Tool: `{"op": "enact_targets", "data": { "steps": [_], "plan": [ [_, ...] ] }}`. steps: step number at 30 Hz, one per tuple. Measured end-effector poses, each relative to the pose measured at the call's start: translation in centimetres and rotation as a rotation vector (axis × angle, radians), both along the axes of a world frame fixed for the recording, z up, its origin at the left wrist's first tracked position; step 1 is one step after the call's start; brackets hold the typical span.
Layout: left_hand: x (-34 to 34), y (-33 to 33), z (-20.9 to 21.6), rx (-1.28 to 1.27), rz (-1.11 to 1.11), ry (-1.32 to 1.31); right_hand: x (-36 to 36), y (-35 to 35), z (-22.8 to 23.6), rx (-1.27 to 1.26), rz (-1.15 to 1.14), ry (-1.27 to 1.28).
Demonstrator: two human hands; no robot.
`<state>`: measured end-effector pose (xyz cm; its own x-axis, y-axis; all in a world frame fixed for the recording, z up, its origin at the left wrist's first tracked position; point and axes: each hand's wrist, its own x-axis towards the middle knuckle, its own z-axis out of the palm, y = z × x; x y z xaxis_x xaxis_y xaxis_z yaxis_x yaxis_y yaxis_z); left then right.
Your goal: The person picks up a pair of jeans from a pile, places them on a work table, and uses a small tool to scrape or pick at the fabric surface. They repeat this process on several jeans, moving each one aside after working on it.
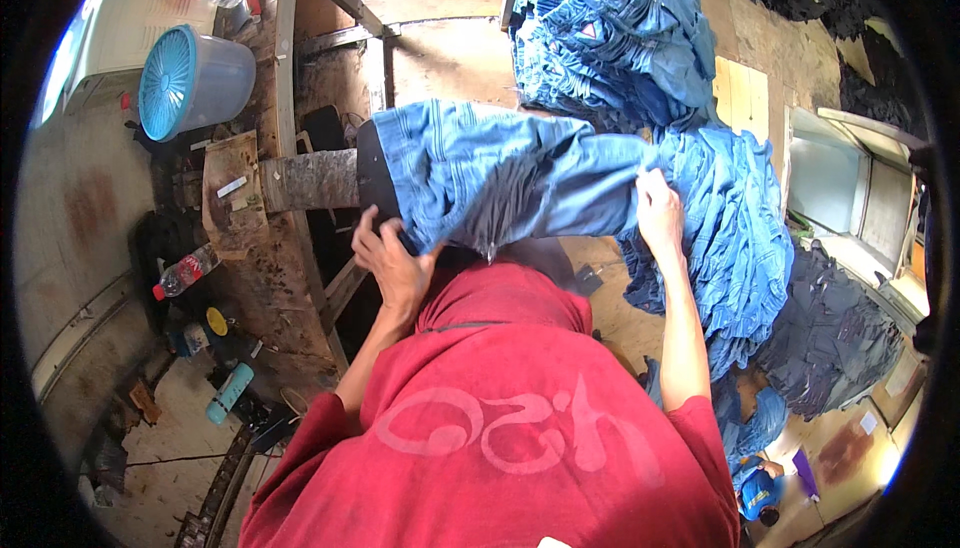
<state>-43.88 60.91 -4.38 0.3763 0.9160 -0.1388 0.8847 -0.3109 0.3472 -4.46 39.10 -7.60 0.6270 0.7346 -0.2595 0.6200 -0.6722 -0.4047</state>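
A faded blue denim garment (590, 183) is stretched across in front of me, its left end pulled over a dark-covered rounded form (371, 168) on a log-like post. My left hand (398, 266) is at that left end, fingers apart and bent, touching the garment's lower edge; a small dark thing shows between thumb and fingers, too hidden to name. On the right, my right hand (658, 210) is closed on the denim, pinching up a fold. The garment's right end merges with a heap of blue denim (735, 238).
Another denim pile (615, 28) stands at the far side. Dark cloth (830, 333) is heaped at right. A wooden bench (235, 198) at left is near a plastic bottle (185, 271) and a clear tub with a blue lid (195, 83). A turquoise flask (230, 393) lies lower left.
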Motion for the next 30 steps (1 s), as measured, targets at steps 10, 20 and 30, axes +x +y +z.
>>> {"op": "enact_targets", "data": {
  "steps": [10,20,30],
  "plan": [
    [11.1,-3.2,-2.6,-1.468,0.051,-0.838,13.6,-0.5,2.4,0.373,-0.476,-0.369],
    [29.9,-1.6,-2.5,-1.611,0.302,-1.383,-8.2,0.6,6.0,0.36,-0.298,-0.17],
    [14.4,7.8,-2.6,-1.401,0.636,-1.551,-17.6,3.8,4.0,0.411,0.036,-0.077]
  ]
}}
